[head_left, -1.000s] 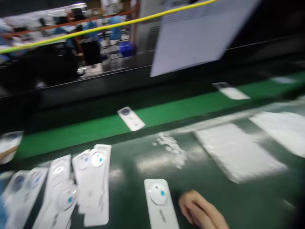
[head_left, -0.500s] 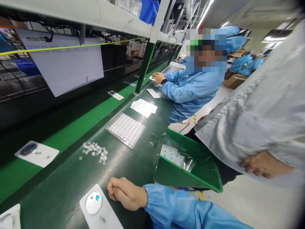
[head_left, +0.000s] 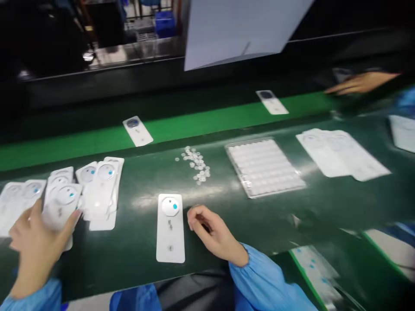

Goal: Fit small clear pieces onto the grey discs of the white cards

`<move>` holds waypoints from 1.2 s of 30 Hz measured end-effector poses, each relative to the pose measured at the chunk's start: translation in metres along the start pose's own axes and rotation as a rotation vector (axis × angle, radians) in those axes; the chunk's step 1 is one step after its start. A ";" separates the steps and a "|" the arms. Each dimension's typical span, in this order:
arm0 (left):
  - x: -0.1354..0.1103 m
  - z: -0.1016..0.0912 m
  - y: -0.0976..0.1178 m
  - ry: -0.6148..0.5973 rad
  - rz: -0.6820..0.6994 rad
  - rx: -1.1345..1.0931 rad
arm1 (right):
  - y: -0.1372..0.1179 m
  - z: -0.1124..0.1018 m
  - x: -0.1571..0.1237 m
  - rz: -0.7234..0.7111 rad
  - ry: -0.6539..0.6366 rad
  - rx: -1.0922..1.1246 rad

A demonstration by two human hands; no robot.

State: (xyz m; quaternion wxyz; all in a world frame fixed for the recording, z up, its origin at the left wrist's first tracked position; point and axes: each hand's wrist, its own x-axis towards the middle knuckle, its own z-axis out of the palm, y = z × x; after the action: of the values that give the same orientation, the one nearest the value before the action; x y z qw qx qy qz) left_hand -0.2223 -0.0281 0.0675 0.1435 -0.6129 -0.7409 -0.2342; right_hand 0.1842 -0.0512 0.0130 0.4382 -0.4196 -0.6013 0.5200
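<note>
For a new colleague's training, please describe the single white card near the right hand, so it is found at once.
On the dark green workbench, between the overlapping white cards by the left hand and the right hand, lies one white card with a round white disc and blue mark at its far end. Unlike its neighbours, it overlaps no other card.

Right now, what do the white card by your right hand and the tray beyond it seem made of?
The white card looks like matte card or plastic, its face dull; blur leaves it open. The tray looks like clear moulded plastic, with a shiny see-through rim.
</note>
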 end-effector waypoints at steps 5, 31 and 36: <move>-0.017 0.008 0.092 -0.117 0.371 -0.220 | -0.001 -0.004 -0.002 -0.095 -0.048 0.033; -0.054 0.047 0.223 -0.906 -0.847 -1.693 | 0.001 0.027 0.004 -0.061 0.246 -0.111; -0.054 0.048 0.222 -0.930 -0.735 -1.652 | 0.000 0.024 0.003 -0.098 0.249 -0.158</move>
State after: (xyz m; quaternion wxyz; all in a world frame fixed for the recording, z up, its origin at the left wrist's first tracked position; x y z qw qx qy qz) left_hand 0.0095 -0.0176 0.0378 -0.7081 -0.2851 -0.4722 -0.4409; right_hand 0.1604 -0.0540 0.0116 0.4997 -0.4840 -0.6014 0.3929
